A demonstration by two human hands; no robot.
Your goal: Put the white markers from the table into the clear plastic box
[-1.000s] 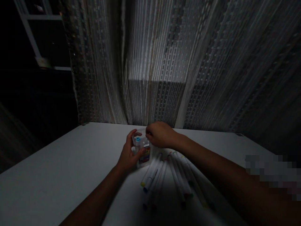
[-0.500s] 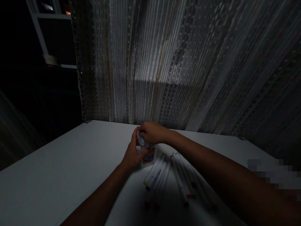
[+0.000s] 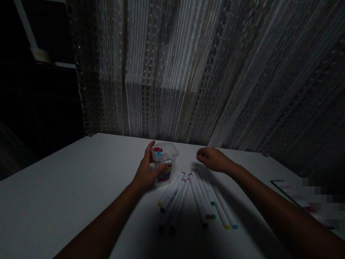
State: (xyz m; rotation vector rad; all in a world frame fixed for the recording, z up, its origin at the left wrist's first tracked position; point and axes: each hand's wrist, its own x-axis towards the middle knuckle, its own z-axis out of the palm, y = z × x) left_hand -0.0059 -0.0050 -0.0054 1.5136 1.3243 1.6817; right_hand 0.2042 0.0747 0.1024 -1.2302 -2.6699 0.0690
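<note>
White surface (image 3: 67, 194), bare at the left under dim light. Further right, left hand (image 3: 147, 172) wrapped round a clear plastic box (image 3: 165, 163): thumb on the near face, fingers curled along the far left side, a firm grip with the box standing upright. Inside, two marker ends pointing up, one red cap (image 3: 156, 149) and one blue cap (image 3: 159, 154), so already standing on end. Just right of the box and slightly nearer, a first bundle of markers (image 3: 172, 194) lying flat, long axes running from near left to far right, tips almost touching the box's lower corner. Beside it, a second bundle of markers (image 3: 206, 198) fanning the other way, from far left to near right, coloured caps toward the near edge. Above the far ends of that second bundle, right hand (image 3: 212, 159), hovering loosely half open, fingers bent, holding nothing as far as can be told. Clearly the nearer hand to the loose markers: far ends of the right bundle directly below and a little nearer than the fingertips, box well to the left of it. Far right, a flat dark strip (image 3: 296, 201) near the surface's edge, too dim to identify. Behind everything, a pale ribbed curtain (image 3: 188, 72).
</note>
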